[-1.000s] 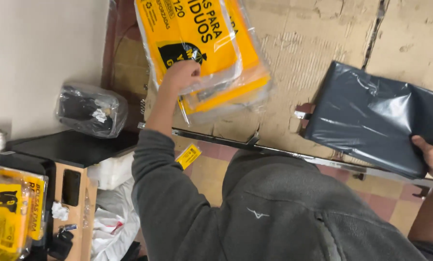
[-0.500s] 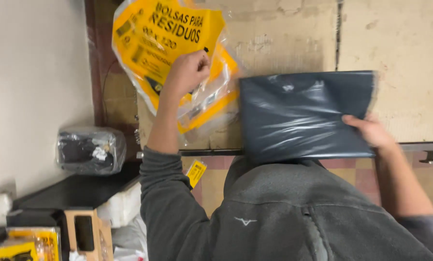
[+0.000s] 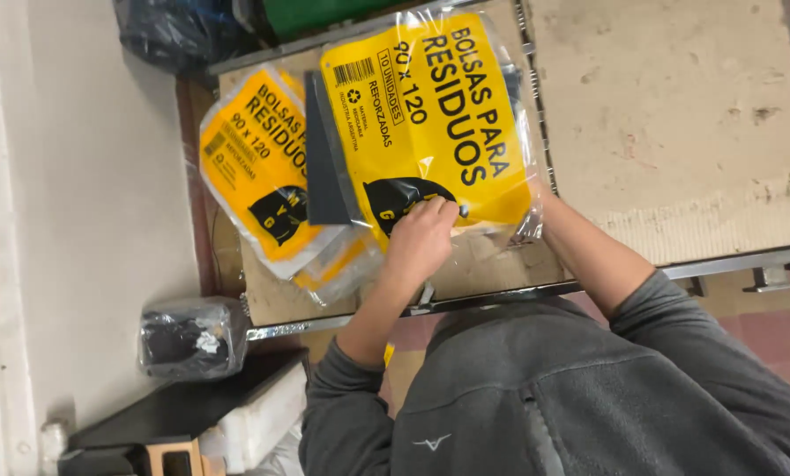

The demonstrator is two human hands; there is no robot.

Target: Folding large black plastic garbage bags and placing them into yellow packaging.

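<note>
Yellow-labelled packet of refuse bags [image 3: 430, 132], sealed in clear plastic, lies flat on the bench [image 3: 677, 115], and my left hand [image 3: 420, 240] sits on its near edge. My fingers [image 3: 439, 211] are curled and pressed together, pinching the plastic just beside the black emblem on the label. A dark folded sheet [image 3: 323, 163] shows along the packet's left side, inside or under the wrap; I cannot tell which. My right hand is hidden beneath the packet's right corner, only the forearm [image 3: 589, 251] showing, so I cannot say whether those fingers grip or lie loose.

Just to the left, partly under the first, lie more packets of the same kind [image 3: 263, 176], their yellow labels overlapping. The bench top looks like worn cardboard, edged by a metal rail [image 3: 730, 262] near my chest. Beyond the far edge sits a dark bag [image 3: 179, 31]. Down by the white wall [image 3: 95, 176], well apart from the bench, a clear-wrapped bundle of black material [image 3: 188, 337] rests above a dark shelf [image 3: 192, 405]. My grey fleece sleeves [image 3: 536, 397] fill the bottom of the view.
</note>
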